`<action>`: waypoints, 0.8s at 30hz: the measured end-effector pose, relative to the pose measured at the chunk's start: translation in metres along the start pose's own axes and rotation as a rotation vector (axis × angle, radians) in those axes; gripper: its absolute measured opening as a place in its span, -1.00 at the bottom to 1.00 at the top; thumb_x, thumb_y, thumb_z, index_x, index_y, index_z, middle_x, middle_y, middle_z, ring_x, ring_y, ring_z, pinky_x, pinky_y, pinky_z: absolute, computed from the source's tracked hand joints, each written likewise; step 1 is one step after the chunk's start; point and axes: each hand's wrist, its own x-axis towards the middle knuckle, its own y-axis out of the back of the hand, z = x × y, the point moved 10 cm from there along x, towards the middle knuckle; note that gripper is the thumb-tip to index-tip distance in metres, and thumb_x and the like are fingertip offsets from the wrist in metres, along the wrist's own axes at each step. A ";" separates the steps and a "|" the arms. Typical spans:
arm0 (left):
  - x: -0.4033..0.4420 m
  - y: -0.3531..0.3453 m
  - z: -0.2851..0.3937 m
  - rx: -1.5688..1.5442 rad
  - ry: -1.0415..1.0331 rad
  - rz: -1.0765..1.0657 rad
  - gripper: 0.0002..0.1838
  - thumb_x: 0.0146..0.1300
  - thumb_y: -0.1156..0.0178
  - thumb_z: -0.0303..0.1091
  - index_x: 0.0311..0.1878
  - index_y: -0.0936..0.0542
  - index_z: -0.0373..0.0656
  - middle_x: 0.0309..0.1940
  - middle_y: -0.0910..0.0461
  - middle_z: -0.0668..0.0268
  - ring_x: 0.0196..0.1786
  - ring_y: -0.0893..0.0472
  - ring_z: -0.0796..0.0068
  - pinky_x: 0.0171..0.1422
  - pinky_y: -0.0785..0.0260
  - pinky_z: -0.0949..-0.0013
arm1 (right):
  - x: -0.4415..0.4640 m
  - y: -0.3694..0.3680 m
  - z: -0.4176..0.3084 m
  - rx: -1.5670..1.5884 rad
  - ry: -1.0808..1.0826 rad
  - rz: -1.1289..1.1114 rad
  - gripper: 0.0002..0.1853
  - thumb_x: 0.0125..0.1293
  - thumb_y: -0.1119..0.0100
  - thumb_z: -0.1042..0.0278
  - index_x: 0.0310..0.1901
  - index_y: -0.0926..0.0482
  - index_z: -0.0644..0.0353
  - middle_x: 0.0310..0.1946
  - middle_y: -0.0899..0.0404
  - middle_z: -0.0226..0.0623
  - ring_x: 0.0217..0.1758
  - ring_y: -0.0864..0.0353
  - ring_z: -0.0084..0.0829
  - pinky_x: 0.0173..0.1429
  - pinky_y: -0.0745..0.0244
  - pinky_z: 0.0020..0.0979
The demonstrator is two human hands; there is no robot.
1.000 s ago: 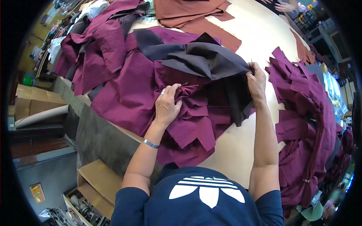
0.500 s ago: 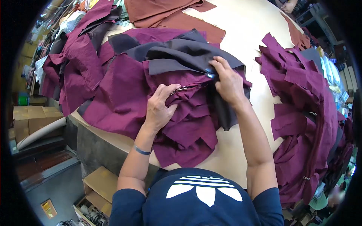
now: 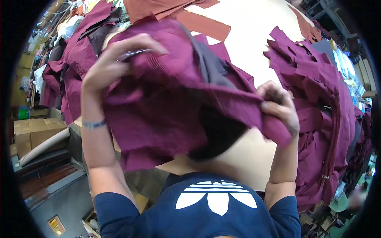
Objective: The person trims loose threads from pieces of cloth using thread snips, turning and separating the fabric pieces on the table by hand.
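Observation:
A maroon garment point(image 3: 158, 115) with dark grey to black cloth point(image 3: 214, 63) hangs spread between my hands, blurred by motion above the table. At its left part, my left hand point(image 3: 111, 65) has its fingers bent over the cloth. A shiny metal piece point(image 3: 133, 53) shows between those fingers; its kind is unclear. My right hand point(image 3: 279, 105) is closed around the garment's right end, and a fold of maroon cloth hangs below the fingers. The cloth hides much of the table beneath it.
More maroon pieces with zippers are heaped on the right point(image 3: 317, 99). A maroon and dark pile point(image 3: 75, 71) lies left. Rust-brown cloth point(image 3: 158, 10) is at the back of the pale table point(image 3: 254, 158). Cardboard boxes point(image 3: 41, 131) stand below at left.
The garment was lying bunched on the table and is now raised and stretched out. My left hand moved left and up; my right hand moved right and down, taking hold of the maroon cloth.

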 end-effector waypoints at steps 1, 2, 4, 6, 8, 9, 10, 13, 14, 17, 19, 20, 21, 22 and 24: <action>-0.004 -0.011 -0.028 0.310 0.137 -0.042 -0.72 0.12 -0.02 -0.42 -0.06 -0.50 -0.09 -0.16 -0.46 0.27 -0.18 -0.44 0.39 -0.05 -0.25 0.36 | 0.008 0.012 0.017 -0.361 0.005 0.030 -0.76 -0.02 -0.06 0.60 -0.23 -0.45 0.27 -0.33 -0.51 -0.35 -0.25 -0.48 -0.53 -0.24 -0.33 -0.52; -0.010 -0.023 -0.055 0.624 0.260 -0.128 -0.68 0.12 -0.02 -0.45 -0.01 -0.48 -0.07 -0.10 -0.46 0.26 -0.13 -0.47 0.34 -0.01 -0.26 0.30 | 0.011 0.029 0.038 -0.720 -0.048 0.164 -0.73 -0.01 -0.09 0.59 -0.19 -0.45 0.26 -0.26 -0.52 -0.29 -0.20 -0.51 -0.42 -0.21 -0.37 -0.45; -0.010 -0.033 -0.044 1.175 0.252 0.048 -0.53 0.03 -0.08 -0.53 0.08 -0.41 -0.02 0.01 -0.42 0.22 -0.01 -0.47 0.22 0.04 -0.30 0.20 | 0.002 0.037 0.036 -1.084 0.012 0.358 -0.68 -0.01 -0.13 0.58 -0.14 -0.44 0.23 -0.16 -0.51 -0.21 -0.11 -0.53 -0.25 -0.16 -0.41 -0.35; -0.010 -0.056 0.011 0.958 0.101 0.203 -0.59 0.00 -0.13 -0.48 0.00 -0.47 -0.03 -0.04 -0.45 0.26 -0.02 -0.48 0.22 0.04 -0.30 0.23 | -0.018 0.021 0.012 -1.083 0.258 0.474 -0.62 -0.02 -0.16 0.58 -0.09 -0.43 0.20 -0.09 -0.49 -0.18 -0.06 -0.51 -0.15 -0.12 -0.43 -0.30; -0.015 -0.091 0.033 0.740 0.051 0.252 -0.63 -0.01 -0.18 -0.42 -0.05 -0.50 -0.02 -0.02 -0.43 0.26 0.03 -0.44 0.19 0.10 -0.25 0.17 | -0.031 0.001 0.003 -1.011 0.395 0.480 -0.53 -0.07 -0.24 0.56 -0.03 -0.42 0.16 -0.05 -0.48 -0.19 -0.02 -0.50 -0.17 -0.08 -0.46 -0.32; -0.017 -0.112 0.031 0.663 0.040 0.250 -0.64 -0.02 -0.21 -0.37 -0.07 -0.51 -0.01 0.01 -0.40 0.25 0.09 -0.39 0.17 0.15 -0.21 0.09 | -0.033 -0.011 0.003 -0.997 0.452 0.452 -0.51 -0.08 -0.26 0.54 -0.02 -0.42 0.14 -0.04 -0.47 -0.20 -0.01 -0.50 -0.18 -0.08 -0.47 -0.32; -0.015 -0.131 0.025 0.699 0.074 0.240 -0.61 -0.05 -0.25 -0.30 -0.06 -0.51 0.00 0.06 -0.35 0.23 0.17 -0.31 0.14 0.17 -0.15 -0.04 | -0.029 -0.019 0.009 -1.065 0.365 0.455 -0.46 -0.12 -0.30 0.51 0.00 -0.41 0.11 0.00 -0.44 -0.21 -0.03 -0.52 -0.18 -0.10 -0.50 -0.31; -0.014 -0.165 -0.008 0.861 0.159 0.179 -0.47 -0.10 -0.31 -0.11 0.00 -0.48 0.02 0.18 -0.21 0.18 0.32 -0.09 0.08 0.18 0.01 -0.32 | -0.008 -0.003 0.031 -1.167 0.325 0.533 -0.42 -0.08 -0.31 0.39 0.06 -0.35 0.06 0.10 -0.36 -0.24 -0.09 -0.54 -0.14 -0.15 -0.51 -0.29; -0.013 -0.168 -0.018 0.831 0.192 0.159 -0.45 -0.09 -0.30 -0.10 0.03 -0.46 0.02 0.18 -0.21 0.18 0.31 -0.11 0.09 0.19 0.00 -0.31 | 0.002 0.010 0.051 -1.218 0.219 0.530 -0.42 -0.07 -0.30 0.36 0.06 -0.34 0.05 0.11 -0.34 -0.25 -0.09 -0.54 -0.14 -0.14 -0.50 -0.28; -0.031 -0.199 -0.087 0.783 0.265 0.058 -0.43 -0.05 -0.28 -0.10 0.08 -0.40 0.00 0.17 -0.23 0.17 0.27 -0.17 0.09 0.17 -0.08 -0.24 | 0.014 0.034 0.093 -1.183 0.153 0.567 -0.57 0.00 -0.22 0.42 -0.02 -0.40 0.09 0.04 -0.41 -0.26 -0.06 -0.52 -0.16 -0.08 -0.46 -0.26; -0.034 -0.188 -0.084 0.719 0.133 0.153 -0.66 0.01 -0.19 -0.29 -0.11 -0.43 -0.11 -0.03 -0.39 0.21 0.01 -0.42 0.18 0.03 -0.29 0.12 | 0.015 0.043 0.099 -1.081 0.137 0.602 -0.64 0.02 -0.19 0.48 -0.07 -0.44 0.15 -0.03 -0.47 -0.26 0.01 -0.48 -0.14 -0.02 -0.42 -0.28; -0.037 -0.186 -0.090 0.682 0.131 0.141 -0.72 0.01 -0.16 -0.36 -0.16 -0.43 -0.13 -0.09 -0.42 0.22 -0.06 -0.46 0.20 -0.02 -0.31 0.18 | 0.010 0.045 0.090 -1.077 0.242 0.700 -0.76 0.06 -0.09 0.56 -0.17 -0.47 0.20 -0.25 -0.54 -0.23 -0.19 -0.56 -0.25 -0.12 -0.44 -0.36; -0.040 -0.183 -0.095 0.646 0.127 0.133 -0.78 0.01 -0.12 -0.44 -0.21 -0.44 -0.15 -0.15 -0.44 0.24 -0.13 -0.49 0.22 -0.07 -0.33 0.23 | 0.009 0.050 0.094 -0.976 0.202 0.687 -0.78 0.07 -0.08 0.56 -0.19 -0.47 0.21 -0.28 -0.55 -0.21 -0.21 -0.56 -0.22 -0.14 -0.43 -0.34; -0.040 -0.165 -0.076 0.504 0.109 0.207 -0.83 0.00 -0.06 -0.55 -0.28 -0.44 -0.19 -0.22 -0.48 0.25 -0.19 -0.51 0.19 -0.11 -0.35 0.25 | 0.008 0.057 0.095 -0.878 0.167 0.674 -0.81 0.08 -0.07 0.56 -0.22 -0.47 0.22 -0.31 -0.55 -0.18 -0.24 -0.57 -0.20 -0.16 -0.42 -0.33; -0.043 -0.132 -0.046 0.252 0.103 0.258 -0.71 -0.07 0.02 -0.70 -0.23 -0.46 -0.23 -0.22 -0.50 0.16 -0.09 -0.50 0.14 0.02 -0.33 0.25 | 0.000 0.059 0.081 -0.694 0.180 0.674 -0.85 0.12 0.00 0.61 -0.25 -0.47 0.25 -0.46 -0.53 -0.20 -0.39 -0.53 -0.34 -0.25 -0.38 -0.42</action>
